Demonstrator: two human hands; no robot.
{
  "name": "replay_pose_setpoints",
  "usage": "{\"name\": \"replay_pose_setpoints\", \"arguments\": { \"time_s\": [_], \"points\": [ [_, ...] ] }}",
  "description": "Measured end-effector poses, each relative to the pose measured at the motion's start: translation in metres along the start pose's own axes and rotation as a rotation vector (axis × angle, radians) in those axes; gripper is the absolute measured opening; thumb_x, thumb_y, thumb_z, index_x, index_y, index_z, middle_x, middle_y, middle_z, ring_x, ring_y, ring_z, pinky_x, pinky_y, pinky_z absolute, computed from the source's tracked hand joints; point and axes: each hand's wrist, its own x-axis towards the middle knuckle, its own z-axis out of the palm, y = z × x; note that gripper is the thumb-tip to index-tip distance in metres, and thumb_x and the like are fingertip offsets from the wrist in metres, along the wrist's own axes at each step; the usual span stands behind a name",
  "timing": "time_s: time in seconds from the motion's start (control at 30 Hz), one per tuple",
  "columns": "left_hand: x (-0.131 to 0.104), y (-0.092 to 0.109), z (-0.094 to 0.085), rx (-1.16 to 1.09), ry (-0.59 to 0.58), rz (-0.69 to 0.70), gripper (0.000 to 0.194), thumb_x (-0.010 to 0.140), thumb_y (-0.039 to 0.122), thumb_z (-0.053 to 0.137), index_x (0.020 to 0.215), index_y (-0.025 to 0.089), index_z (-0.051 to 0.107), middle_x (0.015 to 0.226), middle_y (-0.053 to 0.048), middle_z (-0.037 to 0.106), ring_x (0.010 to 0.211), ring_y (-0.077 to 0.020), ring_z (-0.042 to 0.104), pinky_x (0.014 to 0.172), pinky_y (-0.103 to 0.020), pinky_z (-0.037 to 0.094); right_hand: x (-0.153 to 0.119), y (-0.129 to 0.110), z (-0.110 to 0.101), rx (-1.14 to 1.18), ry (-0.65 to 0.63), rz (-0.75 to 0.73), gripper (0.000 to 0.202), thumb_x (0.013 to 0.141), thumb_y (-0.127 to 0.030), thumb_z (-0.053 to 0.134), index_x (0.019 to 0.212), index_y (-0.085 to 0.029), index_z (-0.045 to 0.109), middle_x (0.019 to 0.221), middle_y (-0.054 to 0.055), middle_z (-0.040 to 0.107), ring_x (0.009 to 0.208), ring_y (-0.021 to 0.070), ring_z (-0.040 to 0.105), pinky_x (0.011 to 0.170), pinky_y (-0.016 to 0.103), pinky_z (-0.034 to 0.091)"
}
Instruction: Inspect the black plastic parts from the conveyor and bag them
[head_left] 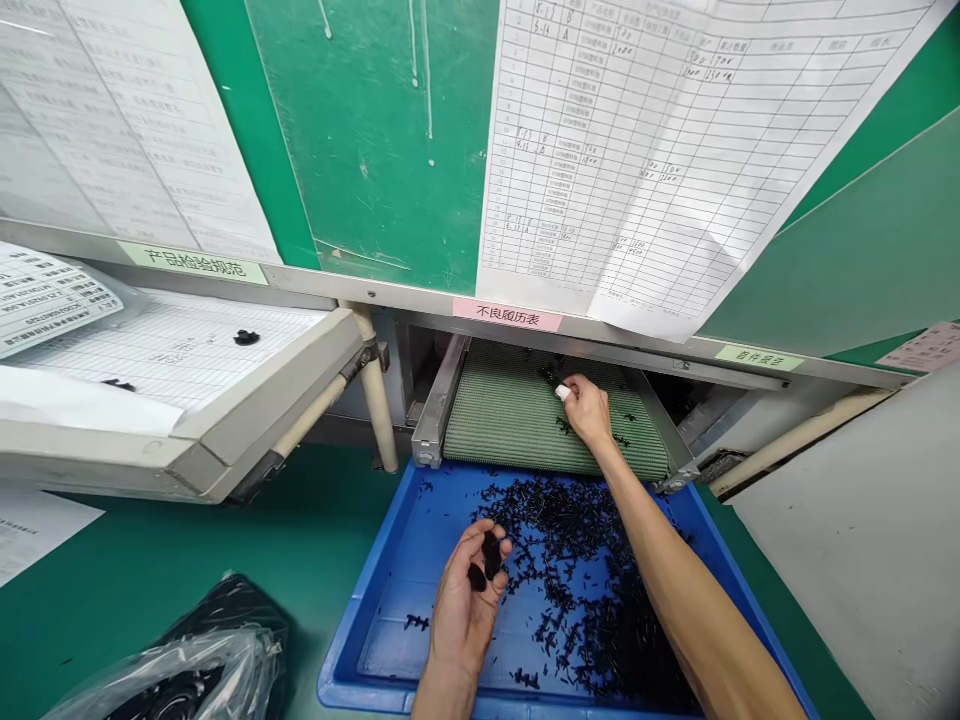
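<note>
My left hand point(469, 600) is palm up over the blue tray point(405, 600), its fingers curled around dark rounded black pieces point(491, 555). My right hand point(589, 408) reaches over the green conveyor belt point(495, 410), with a white cover on one fingertip. Its fingers are pinched together at a small black plastic part point(551, 377) on the belt; the exact grip is partly hidden. More small black parts lie on the belt beside this hand. Below, many small black parts point(570, 520) are scattered in the tray, heaped most densely at its right side under my right forearm.
Metal rails point(439, 400) flank the belt, and a panel with paper sheets point(630, 150) hangs low above it. At left juts a tilted white board point(277, 350) with papers and black pieces. A clear plastic bag point(195, 670) with black contents lies on the green table point(315, 560).
</note>
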Motion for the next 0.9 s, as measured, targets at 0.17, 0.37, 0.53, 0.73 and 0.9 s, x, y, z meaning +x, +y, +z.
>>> {"name": "replay_pose_setpoints", "arguments": {
  "time_s": [0.17, 0.37, 0.53, 0.73, 0.9],
  "points": [
    [-0.006, -0.001, 0.006, 0.122, -0.049, 0.014, 0.024, 0.075, 0.032, 0.069, 0.089, 0.015, 0.061, 0.081, -0.002, 0.059, 0.061, -0.0071, 0.053, 0.035, -0.012, 0.031, -0.068, -0.020, -0.011, 0.191, -0.217, -0.090, 0.040, 0.076, -0.014, 0.037, 0.107, -0.018, 0.061, 0.075, 0.002, 0.064, 0.056, 0.0121, 0.060, 0.053, 0.023, 0.049],
    [-0.010, -0.006, 0.009, 0.267, -0.143, 0.085, 0.032, 0.075, 0.045, 0.067, 0.083, 0.016, 0.056, 0.067, 0.002, 0.053, 0.048, -0.0035, 0.039, 0.033, -0.012, 0.020, -0.161, -0.037, 0.007, 0.350, -0.539, -0.167, 0.036, 0.080, -0.009, 0.038, 0.099, -0.021, 0.066, 0.083, 0.001, 0.061, 0.052, 0.0077, 0.055, 0.053, 0.021, 0.047],
    [-0.007, -0.007, 0.006, 0.342, -0.080, 0.047, 0.033, 0.071, 0.045, 0.070, 0.076, 0.017, 0.052, 0.054, 0.007, 0.045, 0.041, -0.0026, 0.030, 0.032, -0.013, 0.014, -0.178, -0.034, 0.008, 0.209, -0.498, -0.218, 0.039, 0.078, -0.005, 0.044, 0.107, -0.021, 0.065, 0.080, 0.001, 0.059, 0.071, 0.0124, 0.056, 0.070, 0.025, 0.045],
    [-0.012, -0.010, 0.011, 0.446, -0.091, 0.077, 0.033, 0.076, 0.049, 0.063, 0.081, 0.019, 0.052, 0.054, 0.007, 0.047, 0.040, -0.0028, 0.031, 0.034, -0.012, 0.013, -0.177, -0.034, 0.017, 0.344, -0.431, -0.157, 0.028, 0.081, -0.009, 0.045, 0.088, -0.020, 0.069, 0.070, 0.000, 0.060, 0.065, 0.0109, 0.055, 0.062, 0.022, 0.042],
    [-0.009, -0.007, 0.010, 0.416, -0.050, 0.069, 0.031, 0.076, 0.043, 0.065, 0.088, 0.016, 0.059, 0.048, 0.006, 0.046, 0.038, -0.0024, 0.030, 0.033, -0.012, 0.013, -0.165, -0.025, 0.012, 0.339, -0.635, -0.103, 0.032, 0.085, -0.009, 0.034, 0.094, -0.018, 0.063, 0.057, -0.004, 0.054, 0.048, 0.0091, 0.051, 0.049, 0.019, 0.039]
  ]
}}
